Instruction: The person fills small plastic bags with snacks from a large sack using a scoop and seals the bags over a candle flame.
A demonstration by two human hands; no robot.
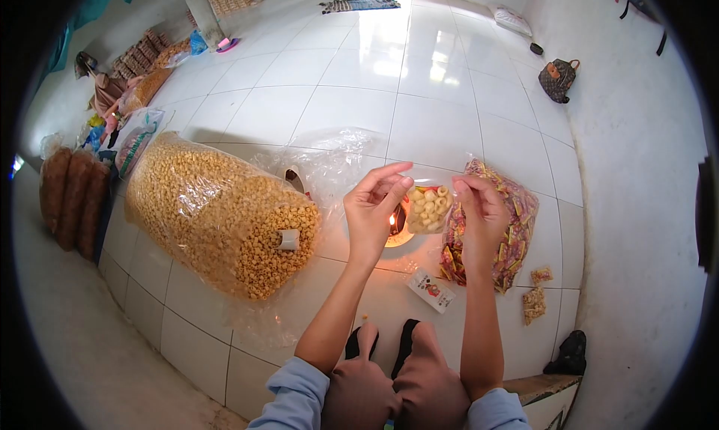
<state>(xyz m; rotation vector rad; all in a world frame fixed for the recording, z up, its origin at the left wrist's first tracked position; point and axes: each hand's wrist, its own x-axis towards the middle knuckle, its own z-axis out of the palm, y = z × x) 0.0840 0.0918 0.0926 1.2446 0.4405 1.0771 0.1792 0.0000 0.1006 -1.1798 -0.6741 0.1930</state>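
Observation:
A small clear bag of pale ring-shaped snacks (429,210) hangs between my two hands, with a red and yellow packet showing near its top. My left hand (372,209) holds the bag's upper left corner at the fingertips, the index finger stretched above. At the upper right corner, my right hand (483,214) pinches the plastic between thumb and fingers. Just behind and left of the bag burns a small flame (392,220) on a yellowish dish (401,240). The dish is partly hidden by my left hand and the bag.
A large clear sack of ring snacks (217,213) lies left, a white cup-like scoop (289,240) in its mouth. Right stands a bag of colourful packets (517,220). A white card box (431,290) and two small filled bags (534,304) lie on the tiles.

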